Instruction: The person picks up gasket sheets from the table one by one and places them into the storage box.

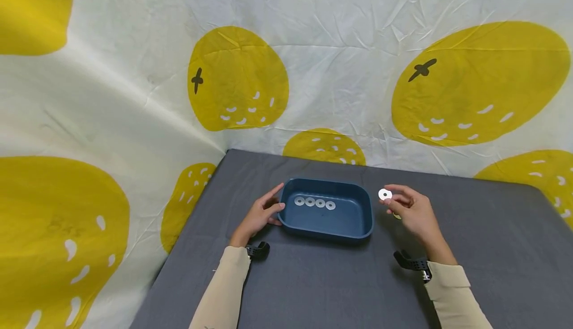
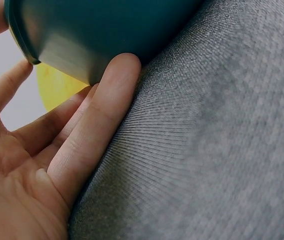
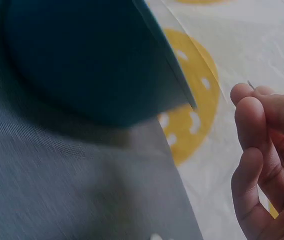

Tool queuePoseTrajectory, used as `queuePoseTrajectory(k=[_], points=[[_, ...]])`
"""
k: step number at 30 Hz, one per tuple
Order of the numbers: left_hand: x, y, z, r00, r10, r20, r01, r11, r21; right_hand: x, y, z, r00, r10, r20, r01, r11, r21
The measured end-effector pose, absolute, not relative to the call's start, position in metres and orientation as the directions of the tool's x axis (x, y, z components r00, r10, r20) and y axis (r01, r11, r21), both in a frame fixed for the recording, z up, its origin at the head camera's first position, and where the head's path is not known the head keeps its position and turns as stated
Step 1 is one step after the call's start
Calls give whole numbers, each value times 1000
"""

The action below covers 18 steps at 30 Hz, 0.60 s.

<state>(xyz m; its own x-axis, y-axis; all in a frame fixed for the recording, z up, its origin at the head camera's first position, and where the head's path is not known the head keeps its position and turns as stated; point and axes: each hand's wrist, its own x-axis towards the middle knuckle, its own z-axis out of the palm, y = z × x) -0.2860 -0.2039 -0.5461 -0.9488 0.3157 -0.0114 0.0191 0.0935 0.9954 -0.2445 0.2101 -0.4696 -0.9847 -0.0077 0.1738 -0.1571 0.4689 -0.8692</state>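
Note:
A dark blue rectangular tray (image 1: 327,229) with rounded corners sits on the grey cloth. Several silver washers (image 1: 320,203) lie inside it in a row, toward its left side. At the tray's left end my left hand (image 1: 259,215) holds the wall, thumb at the rim and fingers along the outside; the left wrist view shows fingertips (image 2: 124,65) against the outer wall. Right of the tray, my right hand (image 1: 414,214) pinches another silver washer (image 1: 385,194) between thumb and fingers, above the cloth. The washer (image 3: 251,85) appears edge-on in the right wrist view.
A small yellow item (image 1: 397,215) shows beneath the right fingers, mostly hidden; its kind is unclear. White fabric (image 1: 340,85) printed with yellow fruit hangs behind and left of the grey-covered table (image 1: 313,289). Each wrist wears a black band (image 1: 412,262).

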Motion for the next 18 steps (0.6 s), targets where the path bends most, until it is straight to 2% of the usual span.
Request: queuePoseTrajectory(k=[11,18], points=[[-285,-203,-544,-946,324,-8,22,90,996,-245,177,-469,-982,-56,181,-184,504,-844],[-285,-204,-544,-948,319,-21,9,93,996,-253,168,-470,-972,-53,229,-217,578,-787]])
